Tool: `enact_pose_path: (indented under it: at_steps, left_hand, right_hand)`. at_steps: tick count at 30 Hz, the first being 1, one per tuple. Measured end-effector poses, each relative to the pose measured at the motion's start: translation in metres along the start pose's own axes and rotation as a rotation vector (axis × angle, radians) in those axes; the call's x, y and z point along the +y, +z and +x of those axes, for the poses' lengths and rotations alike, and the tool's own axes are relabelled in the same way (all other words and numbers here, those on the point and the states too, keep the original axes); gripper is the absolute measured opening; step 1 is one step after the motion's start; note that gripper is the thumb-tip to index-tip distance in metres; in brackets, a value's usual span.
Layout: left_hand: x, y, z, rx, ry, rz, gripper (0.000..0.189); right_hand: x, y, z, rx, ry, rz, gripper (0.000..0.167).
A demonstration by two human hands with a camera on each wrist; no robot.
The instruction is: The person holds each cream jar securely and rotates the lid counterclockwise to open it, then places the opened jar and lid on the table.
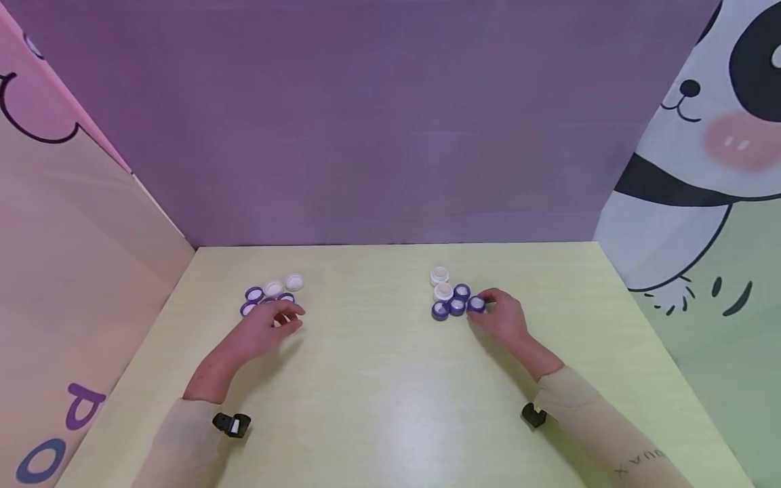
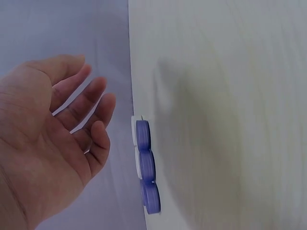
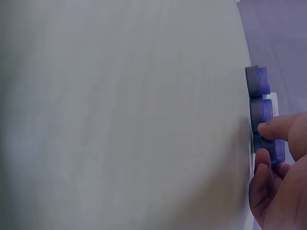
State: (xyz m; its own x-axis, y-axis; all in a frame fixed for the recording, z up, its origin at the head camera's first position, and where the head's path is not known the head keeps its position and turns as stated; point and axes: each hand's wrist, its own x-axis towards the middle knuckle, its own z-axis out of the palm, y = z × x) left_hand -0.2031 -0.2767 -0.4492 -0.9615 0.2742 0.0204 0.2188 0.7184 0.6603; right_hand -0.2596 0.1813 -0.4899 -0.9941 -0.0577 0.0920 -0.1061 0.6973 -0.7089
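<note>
My right hand (image 1: pixel 503 318) pinches a small round purple jar (image 1: pixel 476 304) with a pale top, at the right end of a cluster. Beside it stand more purple jars (image 1: pixel 440 311) and two white jars (image 1: pixel 443 292). In the right wrist view, thumb and fingers close around the end purple jar (image 3: pixel 279 152). Over on the left, my left hand (image 1: pixel 268 329) hovers with loosely bent fingers and nothing between them. Several purple caps (image 1: pixel 253 294) and two white caps (image 1: pixel 295 282) lie just beyond it; the hand partly hides some. The left wrist view shows purple caps (image 2: pixel 147 166) past the fingertips.
Both clusters rest on a pale wooden table (image 1: pixel 366 379), toward its back edge. A purple panel (image 1: pixel 390 122) rises behind it. Printed side panels (image 1: pixel 689 271) stand left and right. A black wrist device (image 1: pixel 232 425) sits on the left sleeve, another (image 1: pixel 533 415) on the right.
</note>
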Motion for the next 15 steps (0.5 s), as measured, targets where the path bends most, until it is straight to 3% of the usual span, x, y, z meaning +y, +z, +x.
enact_pose_path:
  at_steps: [15]
  left_hand:
    - [0.0061,0.0038,-0.0038,-0.058,-0.019,-0.009,0.019]
  right_hand:
    - [-0.0041,0.0018,0.0062,-0.059,0.047,-0.057,0.04]
